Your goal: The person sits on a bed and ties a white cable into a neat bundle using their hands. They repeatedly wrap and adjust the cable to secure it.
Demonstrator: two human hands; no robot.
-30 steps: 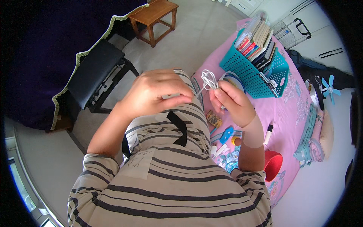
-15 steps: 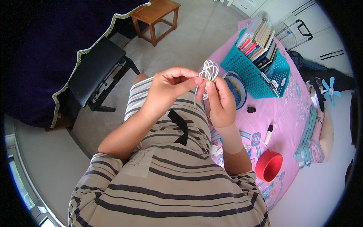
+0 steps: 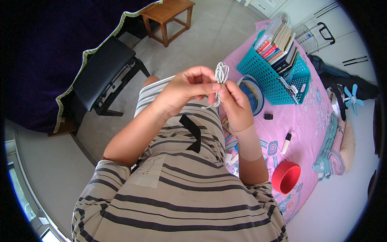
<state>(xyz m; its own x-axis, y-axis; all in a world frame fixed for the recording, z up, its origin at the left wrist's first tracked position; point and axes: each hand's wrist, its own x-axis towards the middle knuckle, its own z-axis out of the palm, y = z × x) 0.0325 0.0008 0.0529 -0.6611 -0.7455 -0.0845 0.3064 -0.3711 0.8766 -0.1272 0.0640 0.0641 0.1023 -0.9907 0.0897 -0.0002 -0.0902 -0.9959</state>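
Dark velvety-looking cloth (image 3: 44,52) with a pale fringe hangs at your far left; beside it, a black padded bench (image 3: 105,72), smooth and leathery, then a squared wooden stool (image 3: 168,11). Your left hand (image 3: 179,92): thumb and fingers pinching the white cord (image 3: 221,73), which sits before your lap, bunched in slim upright loops, a loose tail hanging below. Cord likely light, pliant, a little springy, smooth enough to slip; best pinched at the gathered waist, where the loops meet. Your right hand (image 3: 238,109): fingers closed on that same waist, just beside the left. Further right, on the pink bedspread (image 3: 310,129): round blue-and-white tub (image 3: 260,105); perforated teal basket (image 3: 263,74), rigid-looking, with upright books (image 3: 277,47); red bowl (image 3: 291,177), ribbed. Pale-blue fan (image 3: 353,99) beyond.
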